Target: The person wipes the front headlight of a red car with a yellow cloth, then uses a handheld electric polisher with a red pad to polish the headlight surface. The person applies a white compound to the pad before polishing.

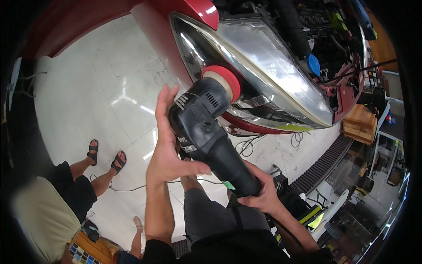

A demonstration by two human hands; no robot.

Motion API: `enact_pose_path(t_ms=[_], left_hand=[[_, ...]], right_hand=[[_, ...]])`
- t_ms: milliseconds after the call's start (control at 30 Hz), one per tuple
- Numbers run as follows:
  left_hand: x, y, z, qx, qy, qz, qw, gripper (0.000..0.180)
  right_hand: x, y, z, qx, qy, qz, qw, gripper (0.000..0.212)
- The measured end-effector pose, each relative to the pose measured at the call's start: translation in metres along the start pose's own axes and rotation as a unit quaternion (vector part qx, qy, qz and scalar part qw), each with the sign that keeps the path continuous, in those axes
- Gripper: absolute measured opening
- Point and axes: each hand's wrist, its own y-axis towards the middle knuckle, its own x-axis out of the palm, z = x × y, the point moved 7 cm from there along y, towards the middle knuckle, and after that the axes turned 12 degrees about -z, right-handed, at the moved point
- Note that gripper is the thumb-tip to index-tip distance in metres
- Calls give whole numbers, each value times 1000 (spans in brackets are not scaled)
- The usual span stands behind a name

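Note:
Both my hands are on a black electric polisher [211,132], which slants from lower right up to the left. My left hand [166,147] supports the head end, its thumb across the body and its fingers along the far side. Around the rear end of the body, my right hand [261,189] is closed. A red and cream foam pad [226,81] on the polisher's head is against or just in front of the car's headlight [259,66]; I cannot tell if they touch. The headlight's clear lens looks hazy toward the right.
The red car [154,31] has its engine bay [303,35] exposed, with a blue cap [313,65] near the headlight. Cords [248,145] lie on the pale tiled floor [118,101]. Another person's sandalled feet [118,162] are at left. A wooden box [360,123] stands at right beside a dark floor grate [323,163].

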Motion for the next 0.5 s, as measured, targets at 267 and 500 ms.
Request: enact_pose_path(t_ms=[267,500], left_hand=[[-2,9,-5,68,118,-131,982,156],[7,10,6,66,152,-74,983,146]], right_hand=[[-15,-5,-5,6,56,-6,998,96],[-24,-14,-7,4,75,8,997,96]])
